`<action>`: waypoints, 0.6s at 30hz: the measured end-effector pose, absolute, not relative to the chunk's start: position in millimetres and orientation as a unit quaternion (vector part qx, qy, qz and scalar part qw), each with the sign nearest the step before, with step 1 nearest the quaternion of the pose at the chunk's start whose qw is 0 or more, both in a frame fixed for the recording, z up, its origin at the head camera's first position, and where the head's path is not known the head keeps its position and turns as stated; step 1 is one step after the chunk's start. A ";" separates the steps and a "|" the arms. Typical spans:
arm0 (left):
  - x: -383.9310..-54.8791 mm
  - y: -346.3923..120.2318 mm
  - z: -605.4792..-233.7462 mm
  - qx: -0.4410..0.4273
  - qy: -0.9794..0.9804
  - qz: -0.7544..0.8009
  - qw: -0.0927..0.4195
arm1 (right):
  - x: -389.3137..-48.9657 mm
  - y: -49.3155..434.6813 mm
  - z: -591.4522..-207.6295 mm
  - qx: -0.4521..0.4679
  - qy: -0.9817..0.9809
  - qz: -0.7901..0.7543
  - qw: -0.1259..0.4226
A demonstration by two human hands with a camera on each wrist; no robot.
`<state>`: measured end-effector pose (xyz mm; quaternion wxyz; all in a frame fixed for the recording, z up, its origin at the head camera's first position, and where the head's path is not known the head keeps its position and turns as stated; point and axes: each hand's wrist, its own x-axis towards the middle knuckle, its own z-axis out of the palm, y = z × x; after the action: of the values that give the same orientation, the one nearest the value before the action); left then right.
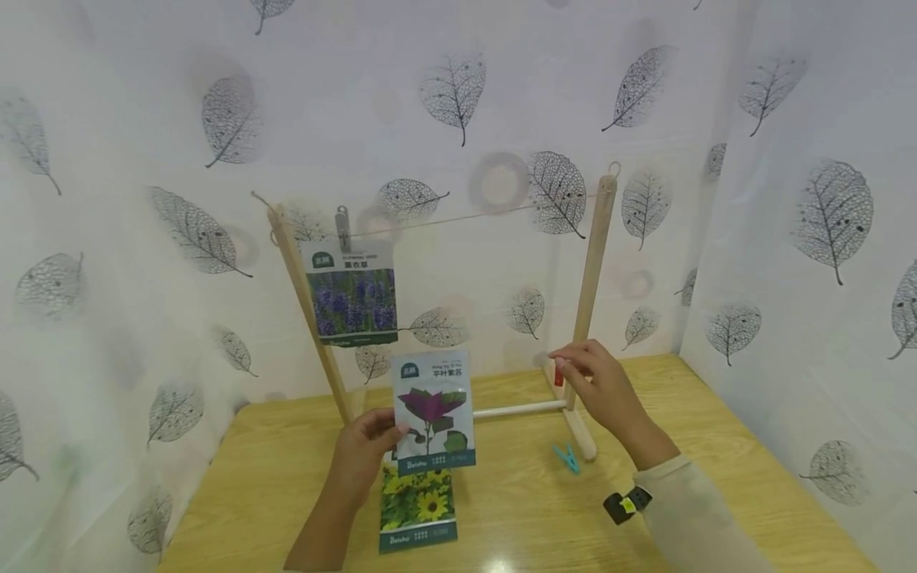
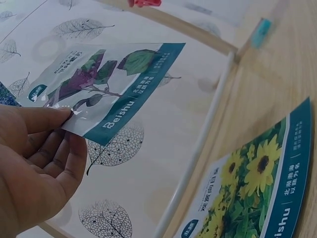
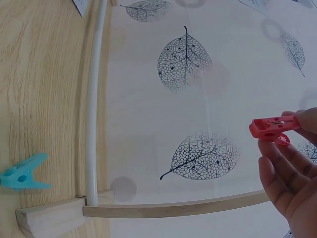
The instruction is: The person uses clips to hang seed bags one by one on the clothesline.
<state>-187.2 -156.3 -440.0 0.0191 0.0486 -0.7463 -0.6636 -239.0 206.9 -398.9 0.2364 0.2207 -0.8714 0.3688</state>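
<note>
My left hand pinches the lower left edge of a seed packet with a purple-leaved plant, held up in front of the wooden frame. Between thumb and fingers, my right hand pinches a red clothespin beside the frame's right post. A lavender seed packet hangs from the string by a grey clothespin, near the left post. On the table lies a yellow-flower seed packet, partly covered by the held packet in the head view.
A light blue clothespin lies on the wooden table near the frame's right foot. A pale crossbar joins the posts low down. Behind and to the right hangs a leaf-patterned curtain.
</note>
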 end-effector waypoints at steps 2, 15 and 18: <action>-187.2 -155.3 -439.2 0.046 -0.745 -0.666 0.019 | -239.3 206.5 -395.6 0.220 -0.872 0.369 0.237; -188.1 -155.7 -436.0 0.042 -0.732 -0.678 0.050 | -240.4 208.4 -379.6 0.223 -0.877 0.357 0.231; -187.7 -155.4 -434.9 0.038 -0.730 -0.680 0.056 | -240.3 209.1 -377.0 0.227 -0.877 0.354 0.233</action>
<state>-187.7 -155.4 -434.9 0.0556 0.0380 -0.7303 -0.6798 -240.3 209.1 -377.0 0.2327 0.2266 -0.8772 0.3535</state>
